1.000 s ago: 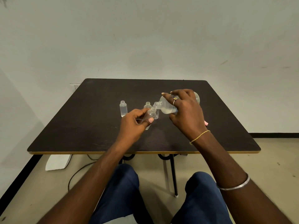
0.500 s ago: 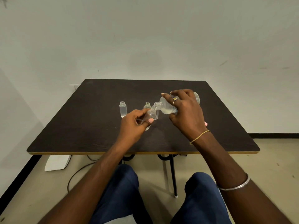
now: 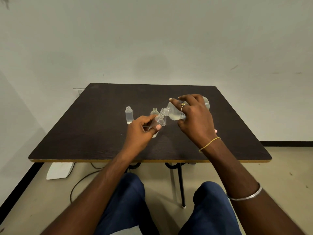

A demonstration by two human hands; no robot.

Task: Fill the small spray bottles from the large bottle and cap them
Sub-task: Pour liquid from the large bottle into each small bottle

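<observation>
— Now, which hand carries the small spray bottle?

— The left hand. Its fingers are curled round the clear, uncapped bottle, and the thumb is pressed across the near side. The bottle is raised off the table near its middle and tilted, mouth toward one o'clock.

— And the large bottle?

— The right hand grips it from above. The fingers are spread wide over the upper wall and bent down round it, with the thumb closing from beneath. One finger wears a ring. The bottle lies almost level, neck toward nine o'clock, with clear liquid pooled along its lower side.

— Do the two mouths touch?

— The large neck sits right at the small bottle's mouth. Whether they touch cannot be told.

— What else is on the table?

— Three more small bottles, upright and uncapped. The far-left bottle stands at ten o'clock from the left hand, well apart from the others. The second bottle stands at twelve o'clock, just behind the held one. The third bottle is partly hidden behind the two necks. A pink object shows at four o'clock from the right hand, mostly covered by it.
</observation>
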